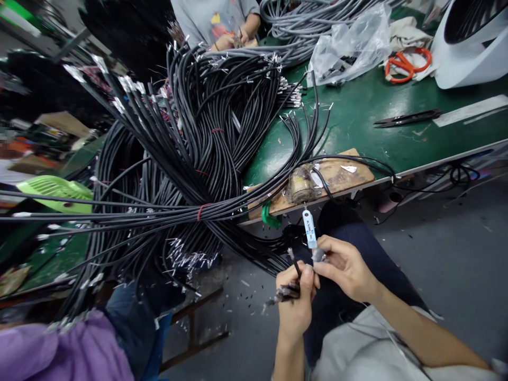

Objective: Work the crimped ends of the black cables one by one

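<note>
Green table [420, 143] runs across a workshop with a gray floor [246, 317]. Above the lap, below the table's near edge, the left hand [296, 304] is closed around dark cable ends [289, 291], one of them sticking up past the thumb. Just beside it, the right hand [345, 267] pinches a small gray piece [318, 255] between thumb and fingers; what that is, I cannot tell. From there a light-blue strip [308, 229] rises toward a grimy lump [300, 185] on a wooden board [349, 177] at the table's edge, near a green clamp [270, 216]. Left of the board, black cables [222, 116] lie heaped, one bunch bound by a red tie [201, 211]. Farther right are snips [408, 118], orange scissors [408, 66] and a clear bag [351, 45]. Across the table, a co-worker's hands [234, 39] are near gray cables [293, 21]; a purple garment [75, 354] shows at lower left.
</note>
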`<control>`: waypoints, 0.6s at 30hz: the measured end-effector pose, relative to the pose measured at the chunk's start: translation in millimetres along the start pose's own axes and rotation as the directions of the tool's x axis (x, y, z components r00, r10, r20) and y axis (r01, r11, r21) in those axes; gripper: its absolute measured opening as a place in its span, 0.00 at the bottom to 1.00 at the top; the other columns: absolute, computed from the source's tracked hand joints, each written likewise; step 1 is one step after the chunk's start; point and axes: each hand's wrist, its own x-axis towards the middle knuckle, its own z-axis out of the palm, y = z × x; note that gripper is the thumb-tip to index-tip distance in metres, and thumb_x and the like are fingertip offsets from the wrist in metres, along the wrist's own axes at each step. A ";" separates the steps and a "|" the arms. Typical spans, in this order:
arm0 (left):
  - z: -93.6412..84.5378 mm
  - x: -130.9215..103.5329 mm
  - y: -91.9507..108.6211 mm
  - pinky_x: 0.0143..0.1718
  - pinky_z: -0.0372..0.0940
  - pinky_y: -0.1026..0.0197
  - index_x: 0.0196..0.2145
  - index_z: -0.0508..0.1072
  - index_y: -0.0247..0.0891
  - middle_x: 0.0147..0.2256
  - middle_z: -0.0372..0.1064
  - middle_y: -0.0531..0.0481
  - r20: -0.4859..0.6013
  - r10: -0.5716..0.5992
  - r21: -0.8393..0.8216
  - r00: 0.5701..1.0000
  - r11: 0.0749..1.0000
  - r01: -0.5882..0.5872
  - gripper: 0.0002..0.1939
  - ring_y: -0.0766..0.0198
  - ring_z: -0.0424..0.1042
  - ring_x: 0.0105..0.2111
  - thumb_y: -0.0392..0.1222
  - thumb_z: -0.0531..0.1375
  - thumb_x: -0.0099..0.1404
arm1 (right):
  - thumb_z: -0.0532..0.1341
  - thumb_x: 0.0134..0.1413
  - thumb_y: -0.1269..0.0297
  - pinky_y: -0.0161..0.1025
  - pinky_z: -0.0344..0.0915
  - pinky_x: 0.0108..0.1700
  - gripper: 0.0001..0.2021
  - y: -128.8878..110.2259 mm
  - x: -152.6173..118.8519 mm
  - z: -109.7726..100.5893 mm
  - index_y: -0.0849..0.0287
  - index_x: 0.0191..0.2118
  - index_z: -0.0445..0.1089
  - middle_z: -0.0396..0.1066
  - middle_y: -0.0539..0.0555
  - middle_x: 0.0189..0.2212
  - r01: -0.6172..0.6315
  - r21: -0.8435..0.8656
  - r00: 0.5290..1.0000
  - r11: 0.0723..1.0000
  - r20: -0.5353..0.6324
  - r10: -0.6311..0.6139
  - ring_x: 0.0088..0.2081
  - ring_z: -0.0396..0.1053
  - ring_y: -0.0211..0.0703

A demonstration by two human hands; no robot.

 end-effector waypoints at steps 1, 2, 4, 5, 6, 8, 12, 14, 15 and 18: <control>0.3 0.0 -0.3 0.15 0.49 0.69 0.18 0.65 0.34 0.17 0.56 0.56 0.012 0.006 -0.016 1.000 1.000 -0.006 0.23 0.74 0.53 0.14 0.50 0.55 0.68 | 0.66 0.52 0.57 0.34 0.64 0.32 0.12 0.3 0.4 2.4 0.61 0.30 0.68 0.65 0.51 0.27 -0.016 0.035 1.000 0.999 -0.026 0.017 0.29 0.63 0.36; 0.9 0.2 -0.8 0.15 0.48 0.69 0.19 0.65 0.34 0.17 0.56 0.56 0.026 0.016 -0.032 1.000 0.999 -0.015 0.22 0.75 0.53 0.14 0.49 0.55 0.68 | 0.66 0.51 0.56 0.34 0.64 0.31 0.13 1.1 0.6 5.4 0.61 0.29 0.67 0.64 0.50 0.26 -0.039 0.067 0.997 0.997 -0.059 0.043 0.28 0.64 0.36; 3.1 0.9 -1.7 0.14 0.50 0.69 0.20 0.65 0.35 0.18 0.57 0.56 0.034 0.049 -0.064 0.998 0.997 -0.046 0.20 0.75 0.54 0.13 0.48 0.56 0.67 | 0.67 0.49 0.53 0.34 0.64 0.28 0.16 3.8 0.0 12.3 0.60 0.27 0.65 0.64 0.49 0.24 -0.059 0.096 0.988 0.994 -0.133 0.072 0.26 0.64 0.36; 4.6 1.5 -2.0 0.15 0.52 0.69 0.21 0.65 0.35 0.18 0.58 0.57 0.030 0.066 -0.077 0.997 0.995 -0.063 0.19 0.74 0.56 0.13 0.47 0.57 0.66 | 0.67 0.50 0.53 0.33 0.63 0.26 0.16 5.2 -0.9 15.7 0.60 0.26 0.64 0.64 0.49 0.23 -0.052 0.093 0.984 0.994 -0.168 0.067 0.24 0.63 0.35; 6.1 2.2 -2.2 0.17 0.54 0.69 0.22 0.64 0.35 0.18 0.59 0.57 0.024 0.083 -0.088 0.996 0.993 -0.080 0.18 0.73 0.59 0.14 0.47 0.59 0.65 | 0.66 0.51 0.54 0.32 0.61 0.23 0.16 6.6 -2.2 18.8 0.59 0.26 0.63 0.63 0.48 0.22 -0.035 0.077 0.979 0.996 -0.198 0.049 0.21 0.61 0.33; 8.5 4.3 -1.8 0.21 0.58 0.68 0.21 0.63 0.36 0.19 0.60 0.56 0.005 0.112 -0.104 0.994 0.988 -0.111 0.17 0.71 0.63 0.17 0.45 0.62 0.63 | 0.63 0.56 0.58 0.31 0.57 0.19 0.13 8.8 -5.3 23.0 0.58 0.26 0.62 0.61 0.47 0.21 0.050 -0.038 0.962 0.998 -0.266 -0.058 0.18 0.57 0.32; 3.7 10.0 0.7 0.20 0.57 0.68 0.20 0.66 0.35 0.19 0.60 0.56 0.043 0.087 -0.124 0.995 0.989 -0.081 0.17 0.71 0.61 0.18 0.45 0.65 0.60 | 0.60 0.55 0.73 0.38 0.64 0.29 0.05 8.1 -7.0 18.1 0.58 0.29 0.69 0.67 0.52 0.26 0.378 -0.505 0.805 0.776 -0.235 -0.545 0.28 0.63 0.40; -3.3 13.0 1.6 0.17 0.54 0.69 0.22 0.70 0.34 0.18 0.60 0.56 0.113 0.051 -0.126 0.992 0.991 -0.036 0.16 0.73 0.59 0.15 0.46 0.64 0.61 | 0.60 0.55 0.73 0.40 0.65 0.34 0.05 5.0 -4.3 10.2 0.58 0.30 0.70 0.69 0.54 0.28 0.437 -0.515 0.818 0.737 -0.113 -0.564 0.31 0.64 0.42; -6.8 14.3 1.7 0.16 0.53 0.68 0.23 0.72 0.34 0.18 0.61 0.55 0.150 0.050 -0.127 0.987 0.991 -0.031 0.15 0.73 0.58 0.14 0.47 0.63 0.62 | 0.60 0.57 0.71 0.40 0.65 0.34 0.05 3.2 -2.6 5.8 0.59 0.30 0.70 0.68 0.54 0.27 0.399 -0.428 0.880 0.811 -0.070 -0.470 0.30 0.64 0.41; -11.8 17.1 0.1 0.17 0.55 0.67 0.26 0.75 0.34 0.21 0.64 0.52 0.199 0.109 -0.143 0.974 0.986 -0.081 0.15 0.72 0.61 0.16 0.49 0.63 0.62 | 0.62 0.57 0.56 0.35 0.63 0.27 0.13 -1.1 3.0 -7.1 0.61 0.31 0.67 0.64 0.51 0.25 -0.012 -0.005 0.992 1.000 0.128 0.012 0.26 0.62 0.36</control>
